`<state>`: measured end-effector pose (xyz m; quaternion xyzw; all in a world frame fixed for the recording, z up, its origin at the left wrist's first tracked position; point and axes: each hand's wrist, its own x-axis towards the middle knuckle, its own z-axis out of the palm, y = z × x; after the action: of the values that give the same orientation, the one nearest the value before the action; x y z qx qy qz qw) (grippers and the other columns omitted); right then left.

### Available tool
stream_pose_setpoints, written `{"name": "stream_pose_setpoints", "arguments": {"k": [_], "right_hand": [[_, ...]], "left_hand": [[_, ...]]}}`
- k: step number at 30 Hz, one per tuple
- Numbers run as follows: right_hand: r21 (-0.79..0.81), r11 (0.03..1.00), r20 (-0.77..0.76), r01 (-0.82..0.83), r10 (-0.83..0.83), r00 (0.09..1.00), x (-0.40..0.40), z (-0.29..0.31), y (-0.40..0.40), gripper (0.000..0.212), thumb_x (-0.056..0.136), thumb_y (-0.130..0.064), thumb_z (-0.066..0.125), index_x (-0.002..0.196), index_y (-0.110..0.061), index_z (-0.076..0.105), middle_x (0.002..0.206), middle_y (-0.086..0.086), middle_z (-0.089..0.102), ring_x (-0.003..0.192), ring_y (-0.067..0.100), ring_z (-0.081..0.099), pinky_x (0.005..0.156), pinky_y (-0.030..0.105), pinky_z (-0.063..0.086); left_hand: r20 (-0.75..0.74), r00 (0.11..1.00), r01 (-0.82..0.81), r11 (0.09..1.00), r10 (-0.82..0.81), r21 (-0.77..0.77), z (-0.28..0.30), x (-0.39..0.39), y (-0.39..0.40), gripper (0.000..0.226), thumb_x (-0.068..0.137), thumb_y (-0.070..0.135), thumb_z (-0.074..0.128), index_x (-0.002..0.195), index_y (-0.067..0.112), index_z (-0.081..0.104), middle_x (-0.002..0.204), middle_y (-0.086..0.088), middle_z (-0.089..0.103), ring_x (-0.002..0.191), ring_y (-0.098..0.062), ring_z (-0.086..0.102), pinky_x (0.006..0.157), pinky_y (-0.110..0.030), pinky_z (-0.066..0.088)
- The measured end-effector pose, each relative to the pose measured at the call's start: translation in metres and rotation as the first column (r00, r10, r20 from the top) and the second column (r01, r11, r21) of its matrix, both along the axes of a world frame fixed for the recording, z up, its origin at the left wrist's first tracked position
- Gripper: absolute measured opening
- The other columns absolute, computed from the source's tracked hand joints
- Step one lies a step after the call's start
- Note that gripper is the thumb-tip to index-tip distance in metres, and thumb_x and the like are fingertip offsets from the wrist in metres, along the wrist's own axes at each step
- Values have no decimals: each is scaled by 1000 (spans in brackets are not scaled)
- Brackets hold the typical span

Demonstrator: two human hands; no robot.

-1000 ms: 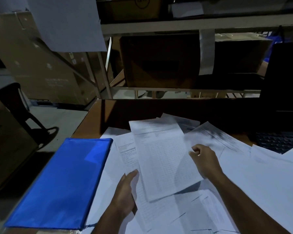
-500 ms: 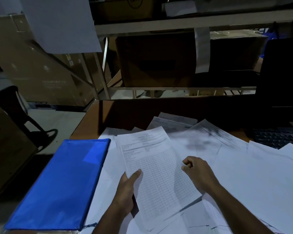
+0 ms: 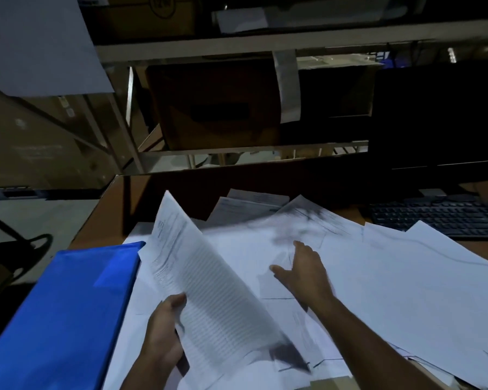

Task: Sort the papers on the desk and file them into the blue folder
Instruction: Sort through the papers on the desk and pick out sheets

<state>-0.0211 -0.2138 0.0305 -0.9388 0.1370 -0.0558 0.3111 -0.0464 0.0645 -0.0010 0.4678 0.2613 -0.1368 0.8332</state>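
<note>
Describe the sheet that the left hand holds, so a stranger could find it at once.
Start at the blue folder on the desk's left side. Just right of it, the left hand grips a printed sheet. Unlike the other papers, which lie flat, it is lifted and tilted.

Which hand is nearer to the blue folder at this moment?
Left. The left hand grips a printed sheet just right of the blue folder. The right hand reaches over the loose papers, farther right.

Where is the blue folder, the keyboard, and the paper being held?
blue folder (image 3: 59,313), head view, middle of its cover.
keyboard (image 3: 440,218), head view, on its keys.
held paper (image 3: 209,299), head view, printed middle of the sheet.
</note>
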Motion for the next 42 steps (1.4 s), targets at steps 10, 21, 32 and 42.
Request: {"name": "stream_pose_setpoints", "arguments": {"k": [10, 21, 32, 42], "right_hand": [[-11, 998, -104, 56, -57, 993, 30, -9, 14, 114, 71, -44, 87, 155, -7, 19, 152, 13, 39, 136, 32, 41, 109, 39, 39], [-26, 996, -149, 88, -91, 985, 47, -6, 22, 109, 68, -45, 88, 151, -9, 28, 141, 12, 52, 130, 30, 48, 98, 41, 46], [376, 860, 370, 344, -480, 795, 24, 22, 0, 30, 103, -20, 51, 112, 5, 65, 112, 21, 62, 100, 35, 62, 80, 33, 44], [-507, 718, 356, -477, 679, 642, -21, -39, 35, 76, 69, 14, 70, 133, -24, 64, 144, 3, 57, 136, 20, 48, 120, 35, 18]], "left_hand": [[-32, 999, -16, 1000, 16, 20, 1, -12, 2, 42, 93, 29, 65, 125, 4, 73, 123, -24, 72, 118, -47, 67, 102, -61, 51], [25, 1000, -14, 989, 10, 147, 16, -6, -2, 13, 100, 5, 56, 100, -2, 67, 98, -20, 70, 91, -38, 66, 85, -46, 55], [48, 996, -81, 994, 78, 66, 0, -5, 1, 33, 98, 8, 61, 130, -2, 66, 113, -22, 74, 101, -41, 72, 87, -50, 57], [15, 999, -33, 998, 34, -48, 13, -3, 1, 36, 105, 21, 56, 130, -3, 67, 121, -27, 73, 114, -45, 69, 103, -58, 53]]}}
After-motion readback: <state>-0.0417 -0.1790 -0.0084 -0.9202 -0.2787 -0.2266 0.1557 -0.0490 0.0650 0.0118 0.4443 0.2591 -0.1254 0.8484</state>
